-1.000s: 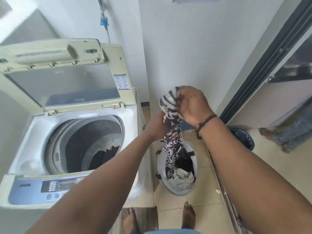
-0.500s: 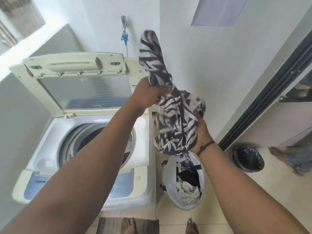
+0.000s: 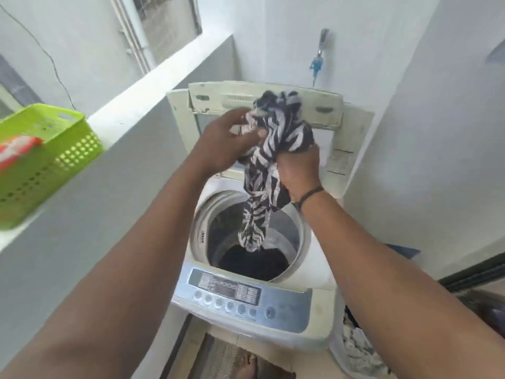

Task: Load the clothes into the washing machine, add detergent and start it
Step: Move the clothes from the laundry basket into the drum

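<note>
Top-loading washing machine, viewed from above, with its lid raised upright against the rear wall and the round drum exposed. Dark laundry already lies at the bottom of the drum. The blue-grey control panel runs along the machine's near edge, with a row of round buttons below a small display.

Both forearms reach in from the lower edge toward the drum opening. A black-and-white patterned garment is held bunched above the drum; its lower end hangs down through the opening, just above the dark laundry. The left hand grasps the garment's upper left part, fingers pinched on the cloth. The right hand, a dark cord bracelet at its wrist, is clenched around the garment's middle from the right.

On the ledge to the left stands a green perforated basket holding a red-and-white packet, blurred. A laundry hamper with pale clothes stands on the floor at the machine's right, partly hidden by the right arm. A blue-handled tap is fixed to the wall above the lid.
</note>
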